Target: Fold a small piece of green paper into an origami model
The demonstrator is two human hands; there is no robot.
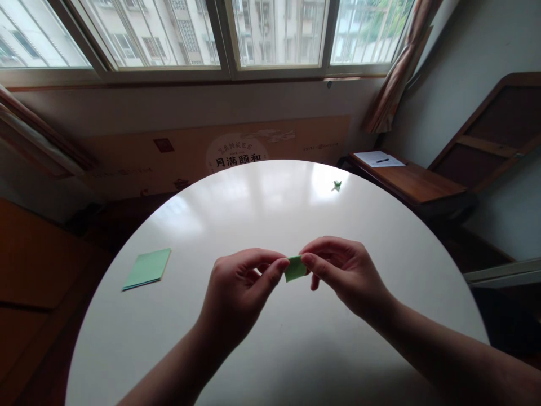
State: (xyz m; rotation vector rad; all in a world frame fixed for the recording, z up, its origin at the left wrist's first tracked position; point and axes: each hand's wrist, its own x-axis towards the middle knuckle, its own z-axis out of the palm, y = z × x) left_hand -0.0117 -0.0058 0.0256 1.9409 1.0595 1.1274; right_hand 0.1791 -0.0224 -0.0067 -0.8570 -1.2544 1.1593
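Note:
A small folded piece of green paper is held up above the white round table, between my two hands. My left hand pinches its upper left corner with thumb and forefinger. At the upper right corner, the thumb and forefinger of my right hand also grip the paper. The other fingers of both hands curl behind and are partly hidden. To the left lies a stack of square light green paper. Far back on the right of the table sits a tiny folded green paper figure.
Beyond the table on the right, a wooden desk or chair surface carries white paper with a pen on it. A printed cardboard panel leans below the window. Curtains hang at both sides; brown furniture stands at left.

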